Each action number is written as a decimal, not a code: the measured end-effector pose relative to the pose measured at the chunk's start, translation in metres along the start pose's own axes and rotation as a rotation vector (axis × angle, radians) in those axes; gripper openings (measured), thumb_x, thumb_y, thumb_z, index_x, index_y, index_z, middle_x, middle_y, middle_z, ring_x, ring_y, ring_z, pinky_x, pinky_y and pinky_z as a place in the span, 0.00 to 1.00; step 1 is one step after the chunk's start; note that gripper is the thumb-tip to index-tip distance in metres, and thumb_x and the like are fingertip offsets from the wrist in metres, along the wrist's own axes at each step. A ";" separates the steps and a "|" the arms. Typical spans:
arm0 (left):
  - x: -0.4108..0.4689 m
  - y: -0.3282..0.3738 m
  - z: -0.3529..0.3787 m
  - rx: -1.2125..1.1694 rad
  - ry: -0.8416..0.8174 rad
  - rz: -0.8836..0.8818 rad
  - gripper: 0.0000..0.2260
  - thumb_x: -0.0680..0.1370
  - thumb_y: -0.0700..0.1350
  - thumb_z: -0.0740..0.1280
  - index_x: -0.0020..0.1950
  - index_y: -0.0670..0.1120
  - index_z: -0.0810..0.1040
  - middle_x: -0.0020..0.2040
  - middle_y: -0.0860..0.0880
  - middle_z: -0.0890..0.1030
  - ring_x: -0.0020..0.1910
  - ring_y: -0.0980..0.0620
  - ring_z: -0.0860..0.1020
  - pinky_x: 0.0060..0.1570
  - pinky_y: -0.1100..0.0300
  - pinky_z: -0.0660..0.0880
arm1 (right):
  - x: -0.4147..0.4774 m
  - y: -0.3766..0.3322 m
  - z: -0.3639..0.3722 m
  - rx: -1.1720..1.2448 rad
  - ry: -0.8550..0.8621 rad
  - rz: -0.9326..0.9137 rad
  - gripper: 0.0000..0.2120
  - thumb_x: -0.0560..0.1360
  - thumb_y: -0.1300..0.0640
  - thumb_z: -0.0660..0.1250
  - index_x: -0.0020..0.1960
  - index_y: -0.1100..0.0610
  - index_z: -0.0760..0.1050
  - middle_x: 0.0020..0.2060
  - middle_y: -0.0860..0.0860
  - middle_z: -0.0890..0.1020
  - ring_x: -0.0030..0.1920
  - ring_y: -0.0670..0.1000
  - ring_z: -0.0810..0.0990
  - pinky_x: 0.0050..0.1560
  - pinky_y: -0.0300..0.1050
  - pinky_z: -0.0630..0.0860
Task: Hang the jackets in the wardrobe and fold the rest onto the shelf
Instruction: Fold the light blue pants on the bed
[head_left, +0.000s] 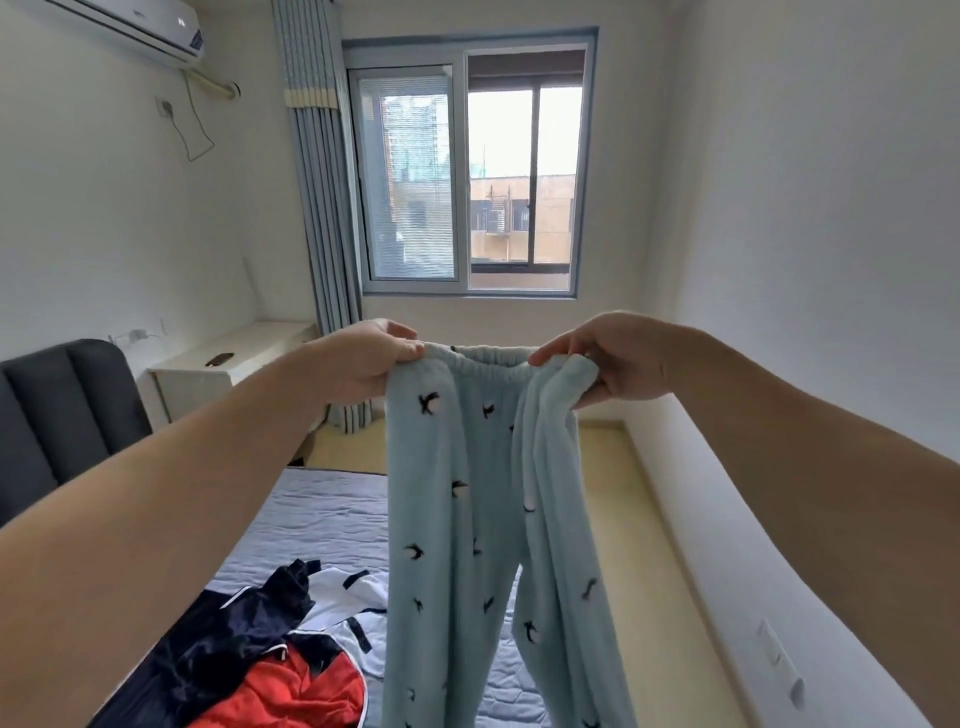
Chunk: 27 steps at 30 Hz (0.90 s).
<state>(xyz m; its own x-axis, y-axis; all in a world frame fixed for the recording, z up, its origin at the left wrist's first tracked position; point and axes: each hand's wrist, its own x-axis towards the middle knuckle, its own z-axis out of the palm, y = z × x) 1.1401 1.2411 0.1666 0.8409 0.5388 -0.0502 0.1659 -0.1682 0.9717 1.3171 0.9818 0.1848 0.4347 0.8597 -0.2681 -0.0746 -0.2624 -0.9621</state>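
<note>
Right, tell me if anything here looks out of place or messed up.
Only the heap of clothes on the bed: navy, white and red garments lie crumpled over each other, unfolded. The blue pyjama trousers hang straight from the waistband, pinched by the left hand and right hand. Nothing looks damaged or spilled.

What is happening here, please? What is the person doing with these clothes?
A person holds pale blue trousers up by the waistband over the bed, the left grip at one end, the right grip at the other. They hang straight down. A heap of navy, red and white clothes lies on the bed. No wardrobe or shelf is in view.
</note>
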 end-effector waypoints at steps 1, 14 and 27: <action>-0.005 0.002 0.007 -0.038 -0.028 0.008 0.11 0.80 0.38 0.69 0.62 0.43 0.75 0.55 0.40 0.81 0.44 0.47 0.85 0.40 0.56 0.83 | -0.001 0.000 0.005 0.004 -0.015 -0.003 0.20 0.80 0.69 0.51 0.57 0.65 0.82 0.53 0.63 0.83 0.49 0.60 0.86 0.43 0.51 0.84; -0.049 0.019 0.057 0.025 -0.030 0.248 0.10 0.77 0.45 0.73 0.56 0.41 0.83 0.56 0.40 0.84 0.52 0.46 0.81 0.61 0.46 0.79 | 0.001 0.008 0.053 -0.791 0.396 -0.516 0.13 0.70 0.51 0.79 0.47 0.61 0.85 0.35 0.54 0.85 0.30 0.44 0.79 0.32 0.35 0.74; -0.068 0.012 0.055 0.463 0.061 0.370 0.17 0.71 0.54 0.78 0.53 0.45 0.83 0.49 0.41 0.83 0.45 0.49 0.79 0.47 0.50 0.80 | 0.000 0.016 0.072 -0.513 0.451 -0.693 0.08 0.76 0.53 0.74 0.45 0.59 0.82 0.34 0.50 0.77 0.36 0.48 0.73 0.40 0.44 0.72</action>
<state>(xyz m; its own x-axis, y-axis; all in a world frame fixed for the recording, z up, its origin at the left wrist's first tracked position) 1.1134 1.1572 0.1694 0.8567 0.4199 0.2996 0.0864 -0.6893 0.7193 1.2518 1.0093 0.1658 0.5458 0.6750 0.4965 0.6812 -0.0124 -0.7320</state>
